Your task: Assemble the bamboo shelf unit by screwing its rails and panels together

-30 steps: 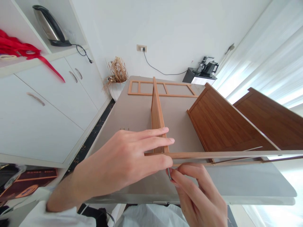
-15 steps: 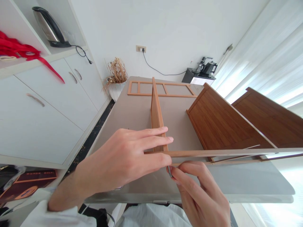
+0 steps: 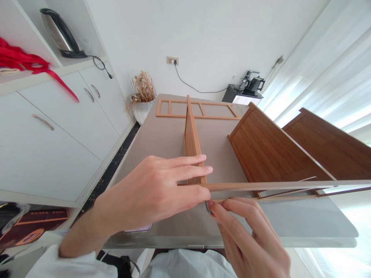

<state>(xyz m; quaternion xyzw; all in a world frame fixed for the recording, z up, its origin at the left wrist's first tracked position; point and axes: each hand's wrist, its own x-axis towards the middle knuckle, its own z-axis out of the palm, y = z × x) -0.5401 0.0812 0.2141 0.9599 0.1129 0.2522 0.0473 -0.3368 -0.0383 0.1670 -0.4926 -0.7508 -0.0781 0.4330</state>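
Observation:
My left hand (image 3: 156, 189) steadies the corner of a wooden shelf unit, its fingers laid across the upright shelf board (image 3: 191, 143) and one digit along the front side rail (image 3: 232, 187). At that corner, my right hand (image 3: 246, 227) pinches a small grey hex key (image 3: 207, 207). The key's end meets the outer face of the rail, just beneath the left fingertip; the fastener there is hidden. Farther right, two brown wooden panels (image 3: 275, 150) slant up from the same rail.
A slim wooden frame (image 3: 216, 116) lies flat at the far end of the grey table (image 3: 145, 150). A phone-like object (image 3: 142, 228) is partly under my left wrist. White cabinets (image 3: 58, 139) with a kettle (image 3: 62, 34) stand left; a curtain (image 3: 321, 65) hangs right.
My right hand has shifted slightly down and right, and the hex key stands a little differently. The unit's right end has moved slightly. More of the phone-like object shows.

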